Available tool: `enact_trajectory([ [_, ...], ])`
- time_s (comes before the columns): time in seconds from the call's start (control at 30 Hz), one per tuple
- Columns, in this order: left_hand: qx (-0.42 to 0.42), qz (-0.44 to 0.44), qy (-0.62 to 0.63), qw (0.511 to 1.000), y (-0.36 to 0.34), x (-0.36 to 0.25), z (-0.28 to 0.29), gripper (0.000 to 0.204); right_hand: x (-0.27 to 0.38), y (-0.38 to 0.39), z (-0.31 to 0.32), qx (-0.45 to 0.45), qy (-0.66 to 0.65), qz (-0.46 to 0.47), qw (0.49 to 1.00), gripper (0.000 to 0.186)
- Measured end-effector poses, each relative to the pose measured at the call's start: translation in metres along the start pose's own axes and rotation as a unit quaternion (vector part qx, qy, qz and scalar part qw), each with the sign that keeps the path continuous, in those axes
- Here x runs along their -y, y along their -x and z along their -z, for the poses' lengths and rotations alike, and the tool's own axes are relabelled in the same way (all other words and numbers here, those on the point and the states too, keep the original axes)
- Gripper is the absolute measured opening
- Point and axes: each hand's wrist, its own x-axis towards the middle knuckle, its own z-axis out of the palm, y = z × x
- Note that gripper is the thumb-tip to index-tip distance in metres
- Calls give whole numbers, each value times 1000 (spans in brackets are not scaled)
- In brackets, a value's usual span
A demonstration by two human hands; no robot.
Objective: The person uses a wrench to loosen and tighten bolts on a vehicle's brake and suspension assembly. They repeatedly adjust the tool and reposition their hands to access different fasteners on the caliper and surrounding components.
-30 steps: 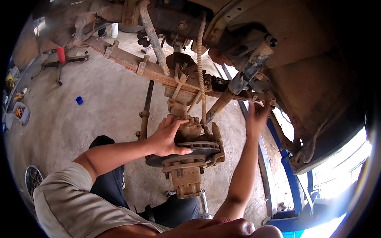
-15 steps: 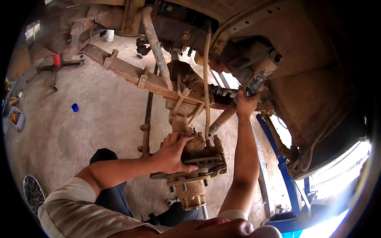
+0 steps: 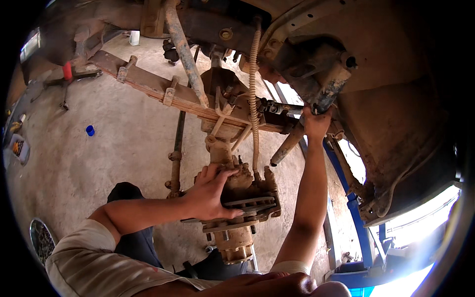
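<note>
Below the chassis hangs a rusty axle end with a wheel hub (image 3: 235,246) and a brake disc (image 3: 255,204). My left hand (image 3: 207,194) grips the assembly from its left side, thumb along the disc and fingers curled over the part above. Up to the right, my right hand (image 3: 316,123) is closed round the lower end of a worn, dark metal tube (image 3: 330,93) under a bracket; part of that grip is hidden. Close to its wrist a loose-ended rusty tube (image 3: 288,144) slants downward. A ribbed hose (image 3: 253,84) runs down between my hands.
A leaf spring (image 3: 148,85) crosses above the axle, with a slanting shock absorber (image 3: 185,52) over it. At right are a fender panel (image 3: 396,123) and a blue metal frame (image 3: 360,232). On the concrete floor stand a blue cup (image 3: 90,130), a red-topped stand (image 3: 68,72) and a parts bin (image 3: 20,148).
My view has shifted slightly. My right hand and the slanting rusty tube have moved a little to the right, and the tube's lower end now stands farther from the hose. My left hand keeps its place.
</note>
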Motion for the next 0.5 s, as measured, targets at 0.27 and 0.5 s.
enact_trajectory([
  [0.27,16,18,19,1000,-2,-6,4,98,17,-1,-8,0,74,-50,996,59],
  [0.5,22,11,58,998,-8,-9,-2,95,-27,-10,13,2,145,23,989,64],
])
